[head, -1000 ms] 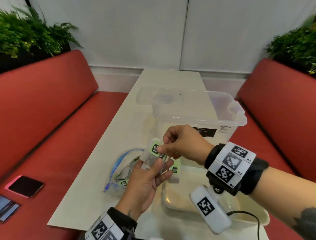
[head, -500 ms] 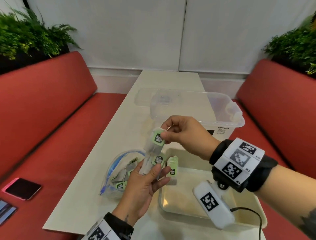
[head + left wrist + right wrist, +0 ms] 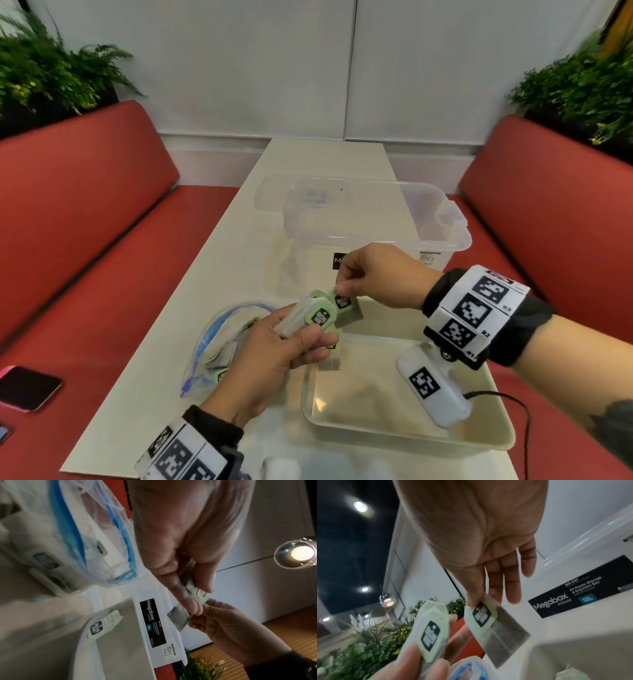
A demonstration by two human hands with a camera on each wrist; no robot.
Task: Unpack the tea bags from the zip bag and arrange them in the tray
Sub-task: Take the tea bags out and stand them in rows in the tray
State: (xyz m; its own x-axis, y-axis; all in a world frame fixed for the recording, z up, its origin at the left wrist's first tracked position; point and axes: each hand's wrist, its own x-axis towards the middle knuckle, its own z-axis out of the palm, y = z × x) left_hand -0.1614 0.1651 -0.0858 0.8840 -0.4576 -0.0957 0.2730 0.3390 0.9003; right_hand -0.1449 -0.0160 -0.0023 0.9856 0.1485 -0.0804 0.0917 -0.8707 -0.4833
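Since a moment ago the right hand (image 3: 376, 274), pinching one green-tagged paper tea bag (image 3: 346, 306), has dropped toward the shallow cream plastic tray (image 3: 407, 435), beside the stack gripped by the left hand (image 3: 270, 356).

Café booth: red benches (image 3: 85, 212), planters (image 3: 51, 78)

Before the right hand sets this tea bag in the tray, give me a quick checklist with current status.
1. Right hand pinches one tea bag by its top: ok.
2. That bag is free of the stack in the left hand: ok.
3. Left hand grips the stack firmly: ok.
4. Tray has bare floor for it: ok.
5. Tea bags already in the tray stand at the near-left corner, out of the way: ok.
6. Zip bag emptied: not ok, some remain.
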